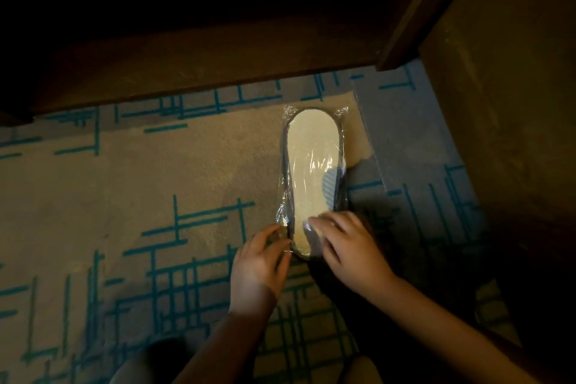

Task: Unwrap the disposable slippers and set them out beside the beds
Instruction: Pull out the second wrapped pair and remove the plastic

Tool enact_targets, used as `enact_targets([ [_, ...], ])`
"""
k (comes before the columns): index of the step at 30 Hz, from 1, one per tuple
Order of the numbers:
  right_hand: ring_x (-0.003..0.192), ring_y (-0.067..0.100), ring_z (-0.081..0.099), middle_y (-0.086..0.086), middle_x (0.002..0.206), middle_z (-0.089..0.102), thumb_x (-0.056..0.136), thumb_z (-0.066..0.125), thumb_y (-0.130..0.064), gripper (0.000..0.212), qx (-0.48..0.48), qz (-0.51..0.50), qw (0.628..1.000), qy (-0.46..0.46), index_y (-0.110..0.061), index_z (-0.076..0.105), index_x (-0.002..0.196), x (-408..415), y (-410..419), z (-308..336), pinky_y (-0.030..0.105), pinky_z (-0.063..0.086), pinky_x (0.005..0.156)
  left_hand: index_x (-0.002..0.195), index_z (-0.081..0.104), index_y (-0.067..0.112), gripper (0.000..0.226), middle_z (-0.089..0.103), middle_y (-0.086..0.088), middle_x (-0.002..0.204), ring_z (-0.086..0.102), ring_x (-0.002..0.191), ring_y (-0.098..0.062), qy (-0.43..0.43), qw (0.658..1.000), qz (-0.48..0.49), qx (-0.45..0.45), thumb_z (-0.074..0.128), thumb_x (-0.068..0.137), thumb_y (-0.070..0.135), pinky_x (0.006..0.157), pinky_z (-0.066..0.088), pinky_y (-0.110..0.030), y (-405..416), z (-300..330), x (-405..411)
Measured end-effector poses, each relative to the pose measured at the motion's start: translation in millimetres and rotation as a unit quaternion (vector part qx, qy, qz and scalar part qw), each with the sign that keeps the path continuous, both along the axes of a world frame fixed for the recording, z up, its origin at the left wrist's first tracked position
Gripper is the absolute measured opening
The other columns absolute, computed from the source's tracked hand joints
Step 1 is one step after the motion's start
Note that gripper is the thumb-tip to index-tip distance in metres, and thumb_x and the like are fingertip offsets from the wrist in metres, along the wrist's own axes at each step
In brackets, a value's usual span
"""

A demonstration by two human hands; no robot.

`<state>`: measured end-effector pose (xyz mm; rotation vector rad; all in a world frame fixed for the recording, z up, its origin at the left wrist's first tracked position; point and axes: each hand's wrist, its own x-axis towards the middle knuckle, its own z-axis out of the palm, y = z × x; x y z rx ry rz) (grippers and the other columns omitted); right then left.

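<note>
Both hands are down at the near end of the slipper pack, which lies flat on the carpet, long axis running away from me, pale sole side up inside its clear plastic wrap. I see my left hand pinching the wrap's near left edge between thumb and fingers, closed on the film itself. My right hand lies over the pack's near right corner with fingers spread and pressed flat on the plastic; I cannot tell whether it grips anything underneath. A grey ribbed patch shows through the wrap on the pack's right side. The wrap looks unopened, with its crinkled far corners sticking out past the toe end. The pack sits just beside a dark wooden bed base that crosses the upper part of the view, and near a brown wooden panel rising on the right. The carpet is tan with teal line patterns.
</note>
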<state>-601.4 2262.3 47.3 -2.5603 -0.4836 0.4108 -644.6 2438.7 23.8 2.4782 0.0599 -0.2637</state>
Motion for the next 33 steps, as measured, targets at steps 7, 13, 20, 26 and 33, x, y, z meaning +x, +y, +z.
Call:
enact_targets([
  [7, 0.139, 0.029, 0.026, 0.009, 0.146, 0.038, 0.079, 0.065, -0.012, 0.052, -0.068, 0.086, 0.994, -0.015, -0.020, 0.052, 0.129, 37, 9, -3, 0.045, 0.031, 0.108, 0.082, 0.071, 0.025, 0.015, 0.069, 0.004, 0.093, 0.048, 0.099, -0.012, -0.145, 0.987, -0.044, 0.056, 0.057, 0.076, 0.027, 0.088, 0.036, -0.033, 8, 9, 9],
  [13, 0.133, 0.024, 0.030, 0.002, 0.140, 0.039, 0.081, 0.061, -0.035, 0.049, -0.128, 0.031, 0.991, -0.034, -0.030, 0.049, 0.127, 49, 15, -1, 0.046, 0.030, 0.104, 0.085, 0.071, 0.029, 0.017, 0.073, 0.012, 0.088, 0.047, 0.103, -0.011, -0.168, 0.971, -0.111, 0.125, 0.058, 0.074, 0.028, 0.103, 0.025, -0.055, 39, 2, 0],
  [20, 0.128, 0.025, 0.033, 0.005, 0.136, 0.039, 0.083, 0.052, -0.051, 0.059, -0.180, -0.008, 0.983, -0.030, -0.031, 0.036, 0.137, 43, 23, -4, 0.045, 0.032, 0.102, 0.101, 0.066, 0.029, 0.038, 0.067, 0.007, 0.114, 0.053, 0.117, -0.023, -0.010, 0.984, 0.019, 0.178, 0.042, 0.077, 0.046, 0.109, 0.011, -0.064, 60, 11, 6],
  [26, 0.127, 0.028, 0.034, 0.006, 0.137, 0.039, 0.083, 0.053, -0.051, 0.059, -0.169, -0.028, 0.985, -0.019, -0.029, 0.039, 0.135, 40, 26, 1, 0.046, 0.034, 0.099, 0.102, 0.065, 0.011, 0.025, 0.066, -0.001, 0.103, 0.055, 0.101, -0.010, -0.137, 0.984, 0.098, -0.048, 0.050, 0.084, 0.021, 0.097, 0.036, -0.014, 11, 40, 5],
  [33, 0.131, 0.025, 0.028, 0.004, 0.142, 0.032, 0.084, 0.052, -0.050, 0.062, -0.171, -0.046, 0.984, 0.007, -0.029, 0.032, 0.139, 34, 27, 5, 0.044, 0.032, 0.102, 0.110, 0.058, 0.015, 0.024, 0.059, 0.009, 0.094, 0.055, 0.082, 0.003, 0.115, 0.935, 0.276, -0.189, 0.052, 0.088, 0.010, 0.070, 0.043, -0.005, -26, 32, 9],
])
